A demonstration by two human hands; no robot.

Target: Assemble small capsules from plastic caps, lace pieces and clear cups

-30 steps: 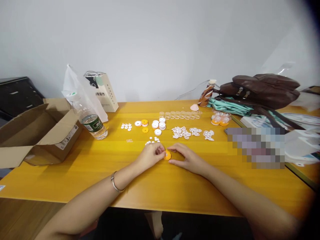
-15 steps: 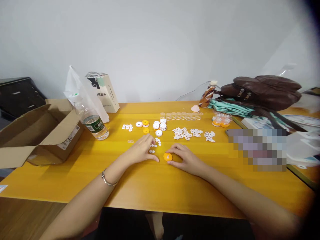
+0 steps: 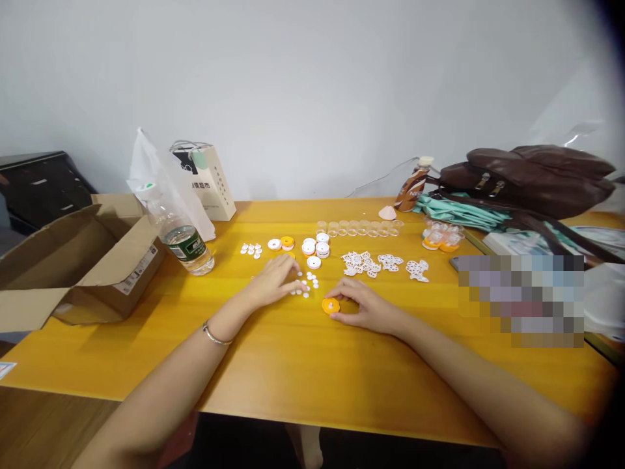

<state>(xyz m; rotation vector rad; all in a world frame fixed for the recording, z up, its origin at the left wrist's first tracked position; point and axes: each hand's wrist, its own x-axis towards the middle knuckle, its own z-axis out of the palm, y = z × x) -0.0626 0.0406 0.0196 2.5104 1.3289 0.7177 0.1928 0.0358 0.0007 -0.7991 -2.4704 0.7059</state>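
My right hand [image 3: 364, 305] pinches an orange round disc [image 3: 331, 306] by its edge, between thumb and fingers. A small pale knob shows at the disc's centre, and it stays at table level. To its left, my left hand [image 3: 273, 281] hovers with thumb and fingers apart over small white discs [image 3: 311, 276]. Its thumb tip is close to one of them; whether it touches cannot be made out. Behind that hand stand white round caps [image 3: 313, 262] and an orange ring [image 3: 287, 241], partly covered by the fingers.
White lacy flower-shaped pieces [image 3: 360, 263] lie behind my right hand. Clear round cups [image 3: 362, 228] form rows farther back. Small white stemmed parts [image 3: 251, 249] lie left. A water bottle [image 3: 188, 247] and cardboard box [image 3: 131, 273] stand left; a brown bag [image 3: 527, 179] lies right.
My left hand has drawn back slightly to the left, and its thumb has risen towards the white discs. My right hand keeps its pinch on the orange disc. The view has shifted a little.
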